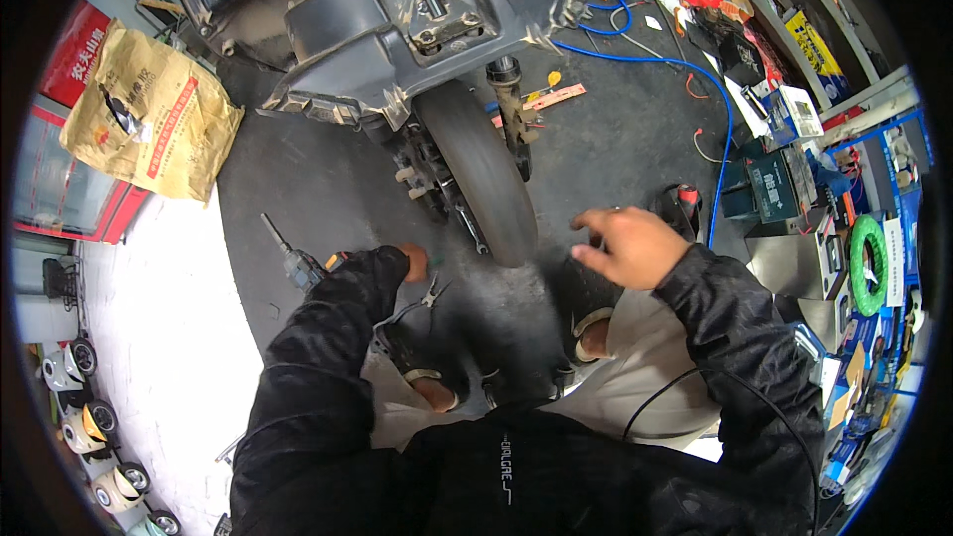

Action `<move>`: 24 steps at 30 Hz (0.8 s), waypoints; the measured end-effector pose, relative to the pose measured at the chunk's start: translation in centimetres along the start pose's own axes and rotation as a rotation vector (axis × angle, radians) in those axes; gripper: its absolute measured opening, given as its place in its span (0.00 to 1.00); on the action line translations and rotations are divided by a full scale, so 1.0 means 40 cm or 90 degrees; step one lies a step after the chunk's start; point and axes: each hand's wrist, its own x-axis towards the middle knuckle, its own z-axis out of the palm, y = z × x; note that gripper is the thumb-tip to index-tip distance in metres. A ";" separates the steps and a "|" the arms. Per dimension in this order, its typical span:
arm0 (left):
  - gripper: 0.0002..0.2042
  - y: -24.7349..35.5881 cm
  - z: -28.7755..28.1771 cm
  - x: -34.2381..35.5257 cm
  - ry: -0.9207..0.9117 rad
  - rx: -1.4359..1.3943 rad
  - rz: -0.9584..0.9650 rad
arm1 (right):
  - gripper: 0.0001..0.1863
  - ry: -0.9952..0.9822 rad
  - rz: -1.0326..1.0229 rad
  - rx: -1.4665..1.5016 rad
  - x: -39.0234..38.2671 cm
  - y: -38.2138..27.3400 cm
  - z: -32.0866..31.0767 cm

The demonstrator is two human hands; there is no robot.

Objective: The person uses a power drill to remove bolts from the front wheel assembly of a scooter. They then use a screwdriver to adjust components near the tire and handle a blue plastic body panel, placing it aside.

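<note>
My right hand (635, 246) is held out on the right of the scooter's wheel (486, 174), fingers apart and nothing in them. My left hand (415, 262) is low on the wheel's left side, mostly covered by the black sleeve; its fingers do not show. Between it and the tire, a silver wrench (471, 226) is tilted beside the wheel; whether it touches the wheel I cannot tell. Pliers (433, 293) lie on the dark floor nearest my left hand. Past my left forearm lies a power tool (298, 263) with a long bit.
Grey scooter bodywork (397, 50) overhangs the wheel, beside a fork leg (508, 104). A blue hose (730, 109) curves along the right. Cluttered shelves hold boxes and a green ring-shaped coil (868, 265). A large paper bag (159, 114) stands at the left.
</note>
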 end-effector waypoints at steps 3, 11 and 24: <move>0.16 0.101 -0.071 -0.243 -0.089 -0.247 0.006 | 0.20 -0.078 -0.103 -0.019 -0.006 -0.074 0.066; 0.11 0.309 -0.228 -0.777 0.274 -0.518 0.244 | 0.12 0.211 -0.374 -0.170 -0.048 -0.244 0.169; 0.14 0.487 -0.194 -0.795 0.186 -1.124 0.157 | 0.12 0.126 -0.349 -0.095 0.022 -0.198 0.128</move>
